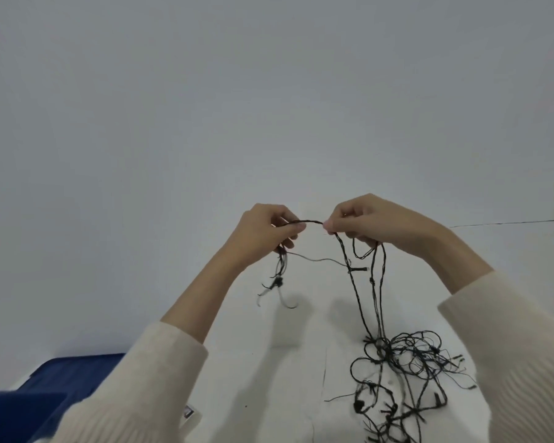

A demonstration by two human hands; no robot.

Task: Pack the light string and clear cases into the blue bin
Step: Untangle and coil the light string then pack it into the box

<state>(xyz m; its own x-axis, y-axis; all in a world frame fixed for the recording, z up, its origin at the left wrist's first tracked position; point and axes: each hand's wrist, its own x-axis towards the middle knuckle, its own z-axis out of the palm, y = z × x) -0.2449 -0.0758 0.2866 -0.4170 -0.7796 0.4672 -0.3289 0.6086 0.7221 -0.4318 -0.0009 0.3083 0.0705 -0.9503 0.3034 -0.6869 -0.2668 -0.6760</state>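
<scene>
Packing is barely begun: light string (307, 222) is pinched by left hand (263, 231) and right hand (365, 222), its tangle right of blue bin (55, 388).

Both arms reach forward in cream sleeves, raised and close together. The left hand (263, 231) and right hand (365, 219) are each pinched closed on the string (307, 222), knuckles up.
</scene>
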